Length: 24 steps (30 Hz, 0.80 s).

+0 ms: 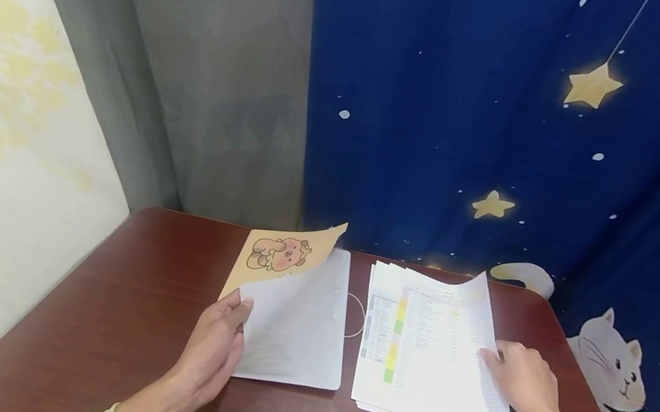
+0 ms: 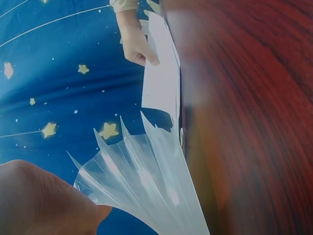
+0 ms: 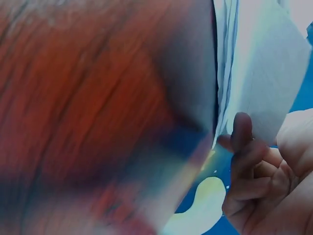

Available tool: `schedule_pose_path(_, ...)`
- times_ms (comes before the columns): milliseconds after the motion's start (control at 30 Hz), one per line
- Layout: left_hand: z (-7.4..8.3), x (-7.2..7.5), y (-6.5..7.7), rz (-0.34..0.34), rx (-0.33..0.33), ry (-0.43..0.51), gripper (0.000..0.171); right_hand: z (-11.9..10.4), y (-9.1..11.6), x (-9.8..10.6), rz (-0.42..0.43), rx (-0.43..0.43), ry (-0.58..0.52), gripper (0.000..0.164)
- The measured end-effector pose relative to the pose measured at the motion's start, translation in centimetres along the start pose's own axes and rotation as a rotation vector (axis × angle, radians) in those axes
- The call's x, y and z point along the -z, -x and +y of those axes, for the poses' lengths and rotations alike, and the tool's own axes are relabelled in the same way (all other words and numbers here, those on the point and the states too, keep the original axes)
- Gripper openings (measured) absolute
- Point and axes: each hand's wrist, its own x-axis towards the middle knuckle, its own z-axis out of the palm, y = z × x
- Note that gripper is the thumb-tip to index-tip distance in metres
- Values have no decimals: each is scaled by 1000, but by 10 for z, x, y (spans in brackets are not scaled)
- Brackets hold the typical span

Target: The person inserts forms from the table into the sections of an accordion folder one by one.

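A display book [image 1: 306, 342] with a tan cartoon cover [image 1: 278, 252] lies open on the table. My left hand [image 1: 209, 347] pinches its lifted leaves at the left edge. In the left wrist view those leaves are clear plastic sleeves [image 2: 142, 171], fanned apart above the table. To the right lies a stack of printed sheets [image 1: 433, 371] with coloured columns. My right hand [image 1: 520, 383] holds the stack's right edge between thumb and fingers, and the top sheet curls up there. In the right wrist view the fingers [image 3: 242, 132] are at the sheets' edge; how many they grip is hidden.
The dark red wooden table [image 1: 118, 316] carries both the book and the sheets. A white elastic loop [image 1: 358, 318] sticks out from the book's right side towards the stack. Behind the table hang a grey curtain [image 1: 222, 106] and a blue starry one [image 1: 427, 105].
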Motion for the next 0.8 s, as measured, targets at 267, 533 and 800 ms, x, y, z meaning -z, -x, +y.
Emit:
schedule_pose_path(267,-1,1,-2,9,3,-1,44,-9,2,5,27,59,-212,47)
schedule_pose_path(533,-1,1,-3,12,5,8,45,-17,0,17,-96,-129,-586,53)
schedule_pose_path(800,0,2,-4,4,5,16,45,-21,2,22,-139,-231,-811,59)
